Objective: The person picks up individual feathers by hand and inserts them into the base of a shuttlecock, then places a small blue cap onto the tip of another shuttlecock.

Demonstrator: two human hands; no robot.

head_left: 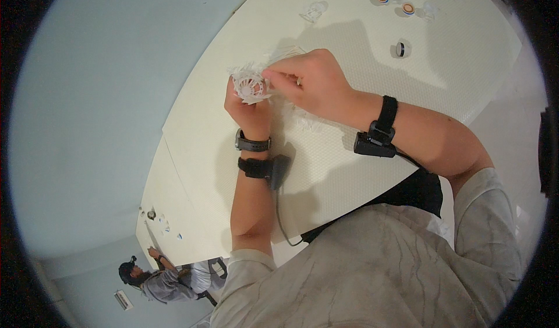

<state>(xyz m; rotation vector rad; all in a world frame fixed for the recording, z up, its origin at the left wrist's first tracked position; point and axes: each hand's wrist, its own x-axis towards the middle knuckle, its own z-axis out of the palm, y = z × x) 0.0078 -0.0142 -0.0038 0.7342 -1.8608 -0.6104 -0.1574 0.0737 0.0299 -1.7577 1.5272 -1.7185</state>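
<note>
My left hand [246, 108] holds up what looks like a white shuttlecock [249, 87], its fingers closed around the underside. The open end faces up, with thin ribs running toward the middle and a ragged, spiky white fringe around the rim. My right hand [308, 80] comes in from the right, with thumb and forefinger pinched at the rim's right edge. Whether a separate small piece sits in that pinch is too small to make out. Loose white feather-like pieces [308, 120] lie on the table just below my right hand.
On the white table [361, 77], several shuttlecocks with orange-ringed ends [408, 8] lie at the far right. Nearer is a small white round piece with a black band [400, 50]. A white openwork skirt [315, 11] lies far ahead. Another person [166, 282] sits at the table's left end.
</note>
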